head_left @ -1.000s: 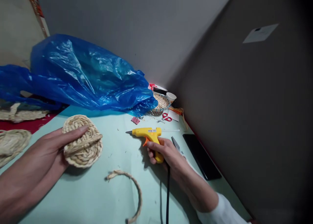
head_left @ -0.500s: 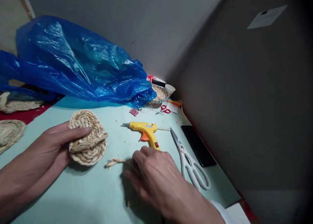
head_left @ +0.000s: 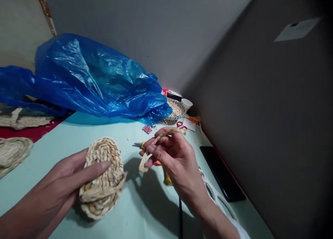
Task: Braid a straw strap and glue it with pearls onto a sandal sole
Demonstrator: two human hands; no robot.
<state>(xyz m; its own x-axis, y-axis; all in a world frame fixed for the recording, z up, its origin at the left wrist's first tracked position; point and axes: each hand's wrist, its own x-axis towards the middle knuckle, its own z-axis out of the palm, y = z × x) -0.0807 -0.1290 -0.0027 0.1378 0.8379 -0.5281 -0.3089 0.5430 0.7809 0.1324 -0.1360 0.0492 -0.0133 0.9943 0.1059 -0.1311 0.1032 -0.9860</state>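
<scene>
My left hand [head_left: 70, 183] grips a small oval sole of braided straw [head_left: 104, 176], its thumb across the top; a straw strap [head_left: 102, 194] crosses the sole near its lower end. To the right, my right hand [head_left: 171, 159] pinches a short braided straw strip [head_left: 145, 159] between thumb and fingers, raised above the table. Behind that hand lies a yellow glue gun [head_left: 167, 178], mostly hidden, with its metal nozzle showing at the left. White-handled scissors [head_left: 214, 194] are partly covered by my right forearm.
A large blue plastic bag [head_left: 104, 79] fills the back left. Beyond my right hand are a pink binder clip [head_left: 147, 129], red-handled scissors [head_left: 180, 124], a woven basket [head_left: 177, 108] and a paper cup [head_left: 186, 103]. A black phone [head_left: 222, 174] lies right; more straw pieces [head_left: 15, 154] lie left.
My right hand has lifted the straw strip off the table and now holds it up in front of the glue gun. The view has shifted, and the straw sole appears nearer and lower.
</scene>
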